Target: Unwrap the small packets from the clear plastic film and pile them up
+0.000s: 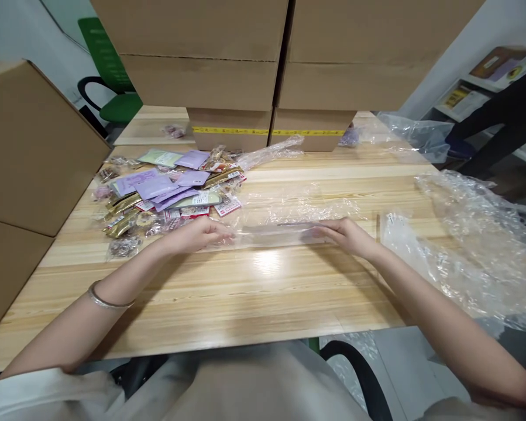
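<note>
A clear plastic bag [271, 235] is stretched flat between my two hands, just above the wooden table. My left hand [205, 233] has its fingers closed on the bag's left end. At the other end, my right hand [342, 233] pinches the plastic between thumb and fingers. Close beyond my left hand lies a heap of small packets: purple sachets [157, 187], a pale green sachet [160, 156] and gold-wrapped packets [124, 225]. More crumpled clear film [306, 204] lies on the table just behind the bag.
Large cardboard boxes [227, 82] are stacked at the table's back, and another box [30, 158] stands at the left. Loose plastic wrap [477, 234] covers the right side of the wooden table [227, 304]. A green chair [109, 70] and a person's dark-clothed legs [491, 111] are beyond.
</note>
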Motion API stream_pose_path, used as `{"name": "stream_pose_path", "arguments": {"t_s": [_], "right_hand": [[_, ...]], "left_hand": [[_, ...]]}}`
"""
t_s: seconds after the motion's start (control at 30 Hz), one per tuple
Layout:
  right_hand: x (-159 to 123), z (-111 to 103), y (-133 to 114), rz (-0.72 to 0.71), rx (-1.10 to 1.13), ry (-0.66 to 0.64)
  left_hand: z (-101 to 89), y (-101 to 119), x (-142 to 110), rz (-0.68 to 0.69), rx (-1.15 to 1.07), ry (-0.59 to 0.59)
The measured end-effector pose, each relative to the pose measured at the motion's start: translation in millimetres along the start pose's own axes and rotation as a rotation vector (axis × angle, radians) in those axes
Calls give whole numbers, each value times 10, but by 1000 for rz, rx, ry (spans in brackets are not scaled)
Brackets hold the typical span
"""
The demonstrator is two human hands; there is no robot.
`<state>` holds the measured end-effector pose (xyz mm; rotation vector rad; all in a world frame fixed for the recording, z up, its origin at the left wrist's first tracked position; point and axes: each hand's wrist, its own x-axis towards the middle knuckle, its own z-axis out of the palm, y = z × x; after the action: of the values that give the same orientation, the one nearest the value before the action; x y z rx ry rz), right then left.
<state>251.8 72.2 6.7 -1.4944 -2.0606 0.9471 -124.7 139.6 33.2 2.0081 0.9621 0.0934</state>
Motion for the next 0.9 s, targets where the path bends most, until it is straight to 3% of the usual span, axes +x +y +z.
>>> {"name": "stream_pose_path", "arguments": {"t_s": [0.17, 0.33, 0.4, 0.47, 0.5, 0.57, 0.63, 0.67, 0.73, 0.83, 0.9], "right_hand": [[236, -17, 48, 66, 30, 2], [422, 80, 182, 87, -309, 8], [430, 55, 211, 180, -447, 10], [382, -6, 194, 263, -574, 115], [338, -36, 168, 242, -621, 191], [221, -58, 101, 41, -644, 262], [102, 2, 50, -224, -573, 153], [54, 61, 41, -316, -528, 79], [-6, 202, 63, -390, -480, 13], [-15, 330, 125, -367, -504, 88], [16, 314, 130, -279, -523, 158]], "left_hand": [[-2, 11, 41, -95, 213, 92], [108, 23, 61, -173, 789, 168], [207, 33, 34, -221, 936, 181], [326, 51, -5, -207, 1008, 254], [386, 63, -23, -144, 1032, 306], [495, 82, -35, 97, 1043, 366], [578, 81, 2, 318, 989, 320], [606, 73, 39, 364, 950, 280], [628, 55, 142, 316, 897, 229], [562, 86, 303, 195, 841, 205], [467, 164, 383, 125, 764, 224]]}}
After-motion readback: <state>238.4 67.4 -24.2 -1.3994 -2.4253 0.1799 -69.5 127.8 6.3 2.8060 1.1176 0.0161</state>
